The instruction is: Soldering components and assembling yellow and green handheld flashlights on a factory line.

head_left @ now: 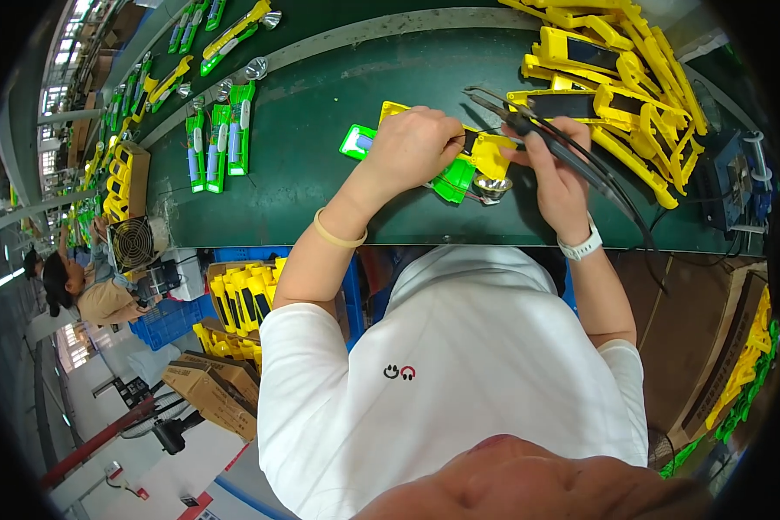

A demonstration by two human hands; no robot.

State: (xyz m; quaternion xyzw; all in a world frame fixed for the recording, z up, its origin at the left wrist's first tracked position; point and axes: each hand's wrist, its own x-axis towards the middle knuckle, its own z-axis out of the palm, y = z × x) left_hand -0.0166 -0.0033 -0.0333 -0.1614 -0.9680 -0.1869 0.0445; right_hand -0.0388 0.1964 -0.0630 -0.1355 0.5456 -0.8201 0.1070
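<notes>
My left hand (418, 143) is closed over a yellow-and-green plastic flashlight body (461, 169) lying on the dark green conveyor belt (312, 130). A shiny silver reflector cup (492, 185) sits at the body's near end. My right hand (556, 169) grips a black soldering iron (529, 128) with a black cable trailing to the right, its tip close to the flashlight body. A beige band is on my left wrist, a white watch on my right.
A heap of yellow flashlight shells (620, 78) lies at the right. Green half-built flashlights (219, 143) lie to the left on the belt, more further up. A cardboard box of yellow parts (238, 295), a blue crate (173, 321), a fan (133, 243) and a seated person (87, 290) are at the left.
</notes>
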